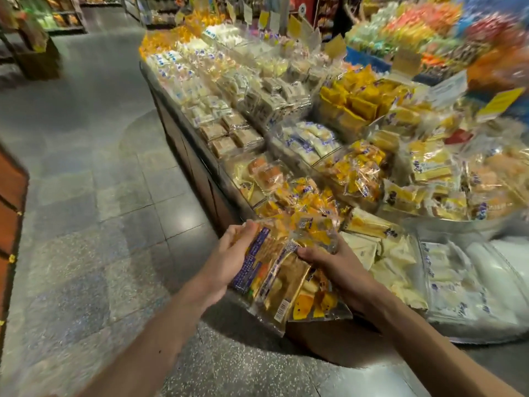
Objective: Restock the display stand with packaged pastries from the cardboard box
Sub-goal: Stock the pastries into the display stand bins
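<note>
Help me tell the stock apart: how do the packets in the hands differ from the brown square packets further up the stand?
The held packets are yellow-orange with blue label strips; the brown square packets show plain brown cakes. The held packets are bunched and tilted, gripped by the left hand and right hand; the brown ones lie flat in rows on the display stand. Both come in clear wrap.

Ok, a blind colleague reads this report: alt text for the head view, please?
The left hand and right hand hold a bundle of pastry packs between them at the near corner of a display stand piled with packaged pastries. Tiled floor lies to its left.
</note>
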